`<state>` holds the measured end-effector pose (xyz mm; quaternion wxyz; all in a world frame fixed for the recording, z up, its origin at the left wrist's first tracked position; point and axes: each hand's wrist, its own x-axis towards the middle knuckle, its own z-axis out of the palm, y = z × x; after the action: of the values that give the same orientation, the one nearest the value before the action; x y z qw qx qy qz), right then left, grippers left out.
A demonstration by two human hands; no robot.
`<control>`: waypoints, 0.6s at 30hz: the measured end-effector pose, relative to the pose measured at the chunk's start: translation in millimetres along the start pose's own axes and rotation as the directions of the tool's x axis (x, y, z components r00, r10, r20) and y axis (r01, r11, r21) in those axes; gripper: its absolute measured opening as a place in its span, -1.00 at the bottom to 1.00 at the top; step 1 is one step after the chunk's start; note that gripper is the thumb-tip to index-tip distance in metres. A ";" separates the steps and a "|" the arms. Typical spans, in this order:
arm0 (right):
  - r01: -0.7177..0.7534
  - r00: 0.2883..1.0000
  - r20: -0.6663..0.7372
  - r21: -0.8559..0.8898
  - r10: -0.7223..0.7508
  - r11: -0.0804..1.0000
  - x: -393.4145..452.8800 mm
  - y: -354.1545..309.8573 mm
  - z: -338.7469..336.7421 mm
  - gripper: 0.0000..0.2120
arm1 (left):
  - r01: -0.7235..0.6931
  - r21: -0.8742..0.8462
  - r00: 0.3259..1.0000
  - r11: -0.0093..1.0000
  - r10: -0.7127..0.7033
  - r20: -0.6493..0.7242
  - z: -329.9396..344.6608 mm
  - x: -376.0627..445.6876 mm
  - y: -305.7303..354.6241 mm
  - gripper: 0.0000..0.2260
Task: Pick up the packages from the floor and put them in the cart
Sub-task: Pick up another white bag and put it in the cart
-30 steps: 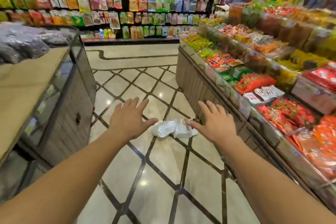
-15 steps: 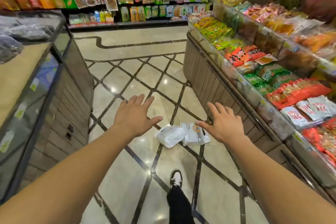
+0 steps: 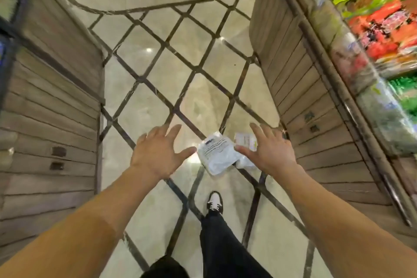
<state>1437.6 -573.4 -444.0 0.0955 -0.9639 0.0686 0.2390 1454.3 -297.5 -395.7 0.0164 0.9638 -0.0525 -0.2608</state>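
Two white plastic packages lie side by side on the tiled floor. The nearer package (image 3: 216, 156) has a printed label facing up. The second package (image 3: 246, 141) is partly hidden behind my right hand. My left hand (image 3: 158, 153) hovers spread out just left of them, holding nothing. My right hand (image 3: 268, 151) is also spread, above the right package, its thumb over the gap between the two. No cart is in view.
A wooden display counter (image 3: 52, 124) walls the aisle on the left. Another wooden counter (image 3: 316, 97) on the right carries bins of coloured snack packs (image 3: 388, 29). My leg and black-and-white shoe (image 3: 214, 204) stand just below the packages.
The view has tilted sharply down and come closer to the floor. The packages now lie between my hands, much nearer. Both hands stay spread and empty.
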 end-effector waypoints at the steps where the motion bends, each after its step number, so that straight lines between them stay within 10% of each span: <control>1: -0.002 0.999 0.036 -0.004 0.002 1.000 17.7 5.6 11.1 -0.11 | 0.018 -0.011 0.999 1.000 -0.018 0.039 12.3 16.6 1.8 -0.22; 18: -0.159 0.972 0.210 0.256 0.106 0.954 300.5 53.8 325.0 -0.21 | 0.359 -0.375 0.868 0.855 -0.158 0.471 365.5 299.0 25.4 -0.23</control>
<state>1545.9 -581.2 -876.5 0.2162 -0.9070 0.1557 0.3262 1524.2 -357.1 -859.6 0.1913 0.8513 0.1405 -0.4680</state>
